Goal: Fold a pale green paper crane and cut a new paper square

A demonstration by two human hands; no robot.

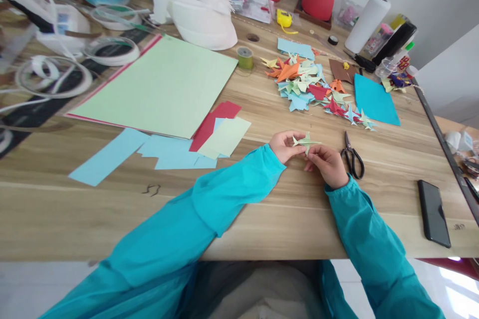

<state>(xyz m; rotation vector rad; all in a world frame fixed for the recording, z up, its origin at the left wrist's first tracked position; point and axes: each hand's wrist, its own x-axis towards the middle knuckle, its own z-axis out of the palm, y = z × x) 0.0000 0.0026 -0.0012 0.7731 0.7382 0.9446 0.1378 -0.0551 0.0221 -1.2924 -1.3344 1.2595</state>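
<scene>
Both my hands meet over the wooden table [262, 219] and pinch a small pale-green folded paper figure [307, 142]. My left hand [283, 145] grips its left end with closed fingers. My right hand [329, 164] holds it from below and the right, fingers curled. Teal sleeves cover both my arms. A pair of black scissors [353, 157] lies just right of my right hand. A heap of several folded paper figures [310, 87] in orange, blue, green and red lies farther back.
Cut paper pieces in blue, red and pale green [209, 142] lie left of my hands, behind them a large pale-green sheet [160, 84]. A blue sheet [374, 99] and a black phone [433, 212] lie at the right. Tape rolls, a paper-towel roll [366, 22] and clutter line the back.
</scene>
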